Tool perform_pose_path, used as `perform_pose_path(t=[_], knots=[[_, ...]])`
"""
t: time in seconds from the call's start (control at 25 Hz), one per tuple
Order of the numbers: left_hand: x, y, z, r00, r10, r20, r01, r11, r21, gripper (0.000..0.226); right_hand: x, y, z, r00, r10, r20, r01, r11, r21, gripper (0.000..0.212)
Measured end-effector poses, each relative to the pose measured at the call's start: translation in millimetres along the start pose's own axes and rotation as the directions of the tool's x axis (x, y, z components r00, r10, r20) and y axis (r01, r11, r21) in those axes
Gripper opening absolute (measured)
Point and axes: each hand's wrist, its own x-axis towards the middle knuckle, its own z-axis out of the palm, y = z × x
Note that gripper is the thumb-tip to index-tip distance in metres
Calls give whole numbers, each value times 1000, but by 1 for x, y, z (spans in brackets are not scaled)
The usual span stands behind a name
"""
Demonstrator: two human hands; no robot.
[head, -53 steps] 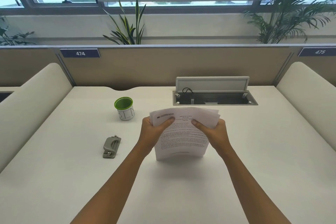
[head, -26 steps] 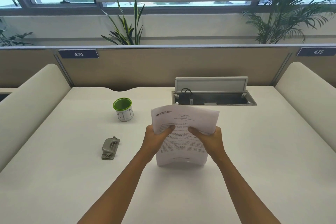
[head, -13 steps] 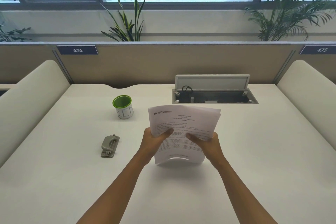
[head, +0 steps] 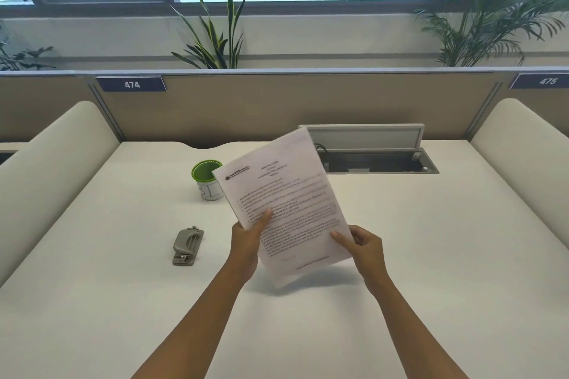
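Observation:
A stack of printed paper sheets (head: 286,194) is held above the white desk (head: 431,255), tilted with its top leaning to the left. My left hand (head: 248,240) grips the stack's left edge, thumb on the front page. My right hand (head: 365,248) holds the lower right edge, thumb on the front. The stack's lower corner hangs just above the desk and throws a shadow on it. The fingers behind the sheets are hidden.
A grey hole punch (head: 187,245) lies left of my left hand. A white cup with a green rim (head: 207,180) stands behind it, partly covered by the paper. An open cable hatch (head: 375,152) sits at the back. Padded dividers flank the desk.
The paper stack stood upright with its bottom edge on the desk; now it is lifted and rotated, top leaning left. My right hand has slid down toward the lower right edge.

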Motion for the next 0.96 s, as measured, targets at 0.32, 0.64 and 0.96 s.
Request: perform_pose_path(t=[0.32,0.64,0.96], knots=[[-2,-11,9,994,-79,71,100,919,-382,48,-10,12,40,990,129,65,-144,922,360,40],[7,-9,-3,994,-105,42,113,933,-342,46,7,12,23,990,133,-46,-126,982,138,40],[27,27,-61,991,-117,63,85,925,371,29,12,2,-26,990,137,-18,-138,989,-44,27]])
